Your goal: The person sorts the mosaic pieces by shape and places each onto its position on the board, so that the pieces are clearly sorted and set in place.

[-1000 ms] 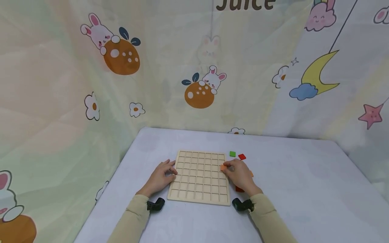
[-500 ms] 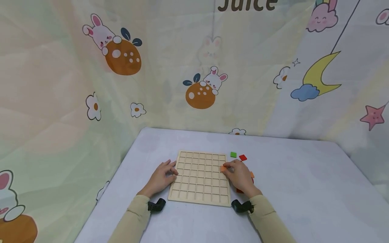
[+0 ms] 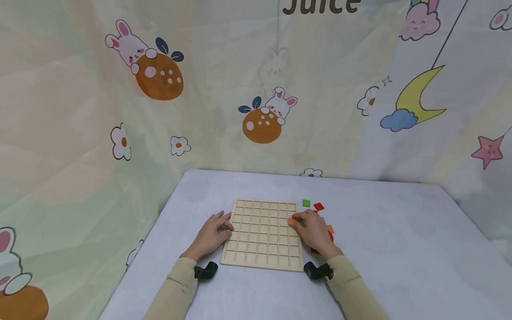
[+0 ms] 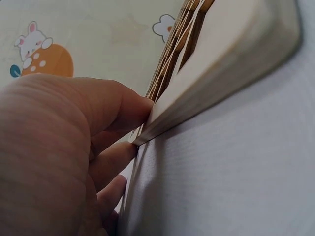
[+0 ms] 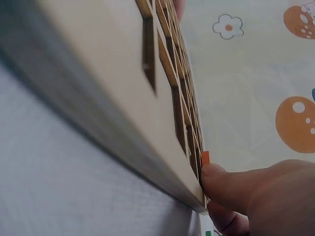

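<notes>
A square wooden grid board (image 3: 260, 235) lies flat on the table, its cells bare in the head view. My left hand (image 3: 211, 234) rests along the board's left edge with relaxed fingers. In the left wrist view its thumb (image 4: 140, 110) touches the top of the rim, and the fingers lie lower along the side. Between thumb and fingers my right hand (image 3: 316, 231) pinches an orange square tile (image 3: 292, 221) over the right-hand column of cells. From the right wrist the tile (image 5: 205, 157) shows as a small upright strip beyond the thumb; part of it is covered.
Right of the board lie loose flat pieces: a green tile (image 3: 306, 203), a red tile (image 3: 318, 206), and an orange piece (image 3: 330, 229), with other red pieces partly under the right hand. The white table (image 3: 400, 231) meets a printed cloth backdrop (image 3: 216, 111).
My right hand has shifted the orange tile very slightly leftward over the board's right column. The left hand has stayed at the board's edge. The head view has swayed a little.
</notes>
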`<state>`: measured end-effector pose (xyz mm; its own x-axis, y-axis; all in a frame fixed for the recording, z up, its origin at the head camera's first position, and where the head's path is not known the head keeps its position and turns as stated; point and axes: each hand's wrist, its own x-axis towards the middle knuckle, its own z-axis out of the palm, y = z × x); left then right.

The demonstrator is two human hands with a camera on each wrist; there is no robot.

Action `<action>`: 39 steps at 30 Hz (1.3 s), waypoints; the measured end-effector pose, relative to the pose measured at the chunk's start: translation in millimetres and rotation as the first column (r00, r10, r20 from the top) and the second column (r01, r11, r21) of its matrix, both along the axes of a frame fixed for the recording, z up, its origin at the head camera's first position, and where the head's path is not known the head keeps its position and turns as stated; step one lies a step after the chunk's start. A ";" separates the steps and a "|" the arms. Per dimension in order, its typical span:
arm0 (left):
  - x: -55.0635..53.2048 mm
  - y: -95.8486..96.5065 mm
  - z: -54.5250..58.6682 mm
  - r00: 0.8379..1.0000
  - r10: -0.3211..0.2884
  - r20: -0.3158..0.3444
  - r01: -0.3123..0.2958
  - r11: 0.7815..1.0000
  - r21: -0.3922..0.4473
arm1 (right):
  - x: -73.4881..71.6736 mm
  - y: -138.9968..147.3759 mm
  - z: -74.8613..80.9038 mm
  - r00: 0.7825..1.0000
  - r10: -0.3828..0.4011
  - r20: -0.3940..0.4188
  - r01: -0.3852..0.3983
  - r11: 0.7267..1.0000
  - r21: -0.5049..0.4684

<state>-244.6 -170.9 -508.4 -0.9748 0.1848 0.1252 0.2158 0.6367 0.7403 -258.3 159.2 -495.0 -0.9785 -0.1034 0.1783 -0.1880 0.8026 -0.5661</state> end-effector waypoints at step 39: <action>-3.1 -1.9 -3.8 1.000 0.000 0.008 0.000 1.000 -0.001 | -7.9 54.6 15.5 0.978 -0.166 0.126 0.180 0.979 -0.100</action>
<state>-247.7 -172.8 -512.2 -0.9756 0.1854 0.1173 0.2103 0.6376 0.7411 -266.2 213.7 -479.5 -0.9945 0.0832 0.0629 0.0207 0.7486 -0.6627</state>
